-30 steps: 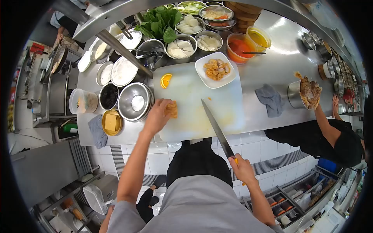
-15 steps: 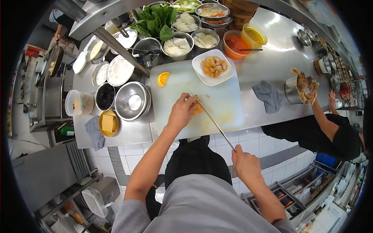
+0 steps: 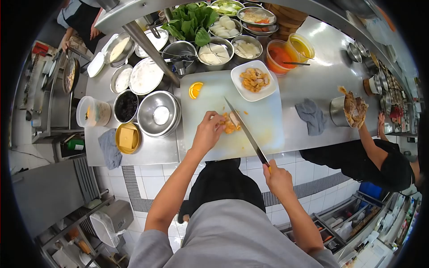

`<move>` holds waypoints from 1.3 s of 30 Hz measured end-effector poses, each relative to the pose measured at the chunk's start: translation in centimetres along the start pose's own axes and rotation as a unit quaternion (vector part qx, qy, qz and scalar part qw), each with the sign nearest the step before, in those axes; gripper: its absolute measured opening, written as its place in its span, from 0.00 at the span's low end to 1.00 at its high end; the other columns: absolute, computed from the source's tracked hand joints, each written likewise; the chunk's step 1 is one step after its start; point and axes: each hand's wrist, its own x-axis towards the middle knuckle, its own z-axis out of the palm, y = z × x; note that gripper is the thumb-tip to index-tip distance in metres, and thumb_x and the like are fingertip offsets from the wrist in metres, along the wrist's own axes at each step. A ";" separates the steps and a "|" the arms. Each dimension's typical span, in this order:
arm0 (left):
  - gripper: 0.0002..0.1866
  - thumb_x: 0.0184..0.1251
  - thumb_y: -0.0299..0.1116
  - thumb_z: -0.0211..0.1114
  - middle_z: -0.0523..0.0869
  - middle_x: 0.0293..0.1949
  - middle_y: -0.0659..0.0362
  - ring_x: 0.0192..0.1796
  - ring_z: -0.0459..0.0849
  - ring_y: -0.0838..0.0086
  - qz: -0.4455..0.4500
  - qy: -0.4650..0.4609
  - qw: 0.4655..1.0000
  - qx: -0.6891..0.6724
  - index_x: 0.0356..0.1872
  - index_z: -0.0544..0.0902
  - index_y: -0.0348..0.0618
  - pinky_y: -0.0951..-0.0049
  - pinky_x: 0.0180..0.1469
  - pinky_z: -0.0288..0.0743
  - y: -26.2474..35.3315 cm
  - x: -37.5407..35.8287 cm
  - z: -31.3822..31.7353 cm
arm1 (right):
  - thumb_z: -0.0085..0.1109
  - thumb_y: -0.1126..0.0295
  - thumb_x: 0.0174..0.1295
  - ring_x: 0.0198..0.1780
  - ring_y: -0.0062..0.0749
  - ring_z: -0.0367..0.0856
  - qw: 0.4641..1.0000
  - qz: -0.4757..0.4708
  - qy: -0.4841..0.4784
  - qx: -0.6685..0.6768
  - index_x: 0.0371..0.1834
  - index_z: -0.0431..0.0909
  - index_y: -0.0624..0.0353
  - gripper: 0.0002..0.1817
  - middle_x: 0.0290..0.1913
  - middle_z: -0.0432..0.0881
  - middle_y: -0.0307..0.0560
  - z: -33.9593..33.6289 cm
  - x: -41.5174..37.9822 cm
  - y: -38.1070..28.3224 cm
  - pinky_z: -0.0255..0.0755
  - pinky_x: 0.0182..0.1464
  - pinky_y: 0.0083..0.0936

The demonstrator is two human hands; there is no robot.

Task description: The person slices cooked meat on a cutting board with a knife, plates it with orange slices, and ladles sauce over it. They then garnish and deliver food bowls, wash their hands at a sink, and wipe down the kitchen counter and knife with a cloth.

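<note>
Seen from above, a person in a grey shirt works at a stainless-steel desk (image 3: 154,152). Near the middle of a pale, rectangular plastic cutting board (image 3: 263,118) lies a golden-brown, partly sliced portion of cooked food (image 3: 232,126), with a paler cut face showing and a few crumbs scattered around it. The left hand (image 3: 212,128) is at its left side, fingers bent and fingertips at the food's edge; whether they pinch it or only rest against it cannot be told. The right hand (image 3: 278,177) is closed around the handle of a long, pointed steel kitchen knife (image 3: 248,134), whose blade slants along the food's right side. Above and to the right, a white, square dish with rounded corners (image 3: 271,93) holds similar golden pieces (image 3: 254,81); an orange citrus wedge (image 3: 195,90) sits at the board's upper left.

The food looks light and fairly soft, probably with a slightly greasy, crumbly outside, so loose slices could slide or break under a hard squeeze. The best hold seems to be low on its left side, with gentle pressure down toward the board and fingertips tucked back from the blade
</note>
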 end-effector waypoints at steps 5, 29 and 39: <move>0.11 0.60 0.22 0.72 0.81 0.50 0.53 0.46 0.87 0.56 0.084 -0.033 0.993 0.073 0.44 0.85 0.42 0.61 0.48 0.83 0.0 -0.2 -0.6 | 0.51 0.57 0.77 0.22 0.58 0.84 0.999 0.003 -0.032 -0.002 0.42 0.71 0.56 0.13 0.20 0.82 0.55 -1.0 -1.5 -1.4 0.77 0.26 0.51; 0.07 0.59 0.22 0.72 0.84 0.45 0.53 0.46 0.86 0.55 0.117 -0.022 0.989 0.093 0.39 0.86 0.40 0.60 0.48 0.82 -1.3 -1.4 0.1 | 0.50 0.55 0.77 0.25 0.62 0.84 0.998 -0.053 -0.023 0.015 0.44 0.71 0.58 0.15 0.22 0.83 0.61 1.9 4.5 -2.2 0.78 0.29 0.54; 0.13 0.57 0.26 0.74 0.80 0.50 0.53 0.51 0.81 0.55 0.116 0.007 0.986 0.115 0.43 0.84 0.43 0.59 0.53 0.78 0.8 0.8 -0.3 | 0.52 0.57 0.76 0.22 0.59 0.83 1.000 0.021 0.015 -0.006 0.42 0.71 0.56 0.14 0.19 0.82 0.56 1.8 0.3 0.4 0.76 0.27 0.52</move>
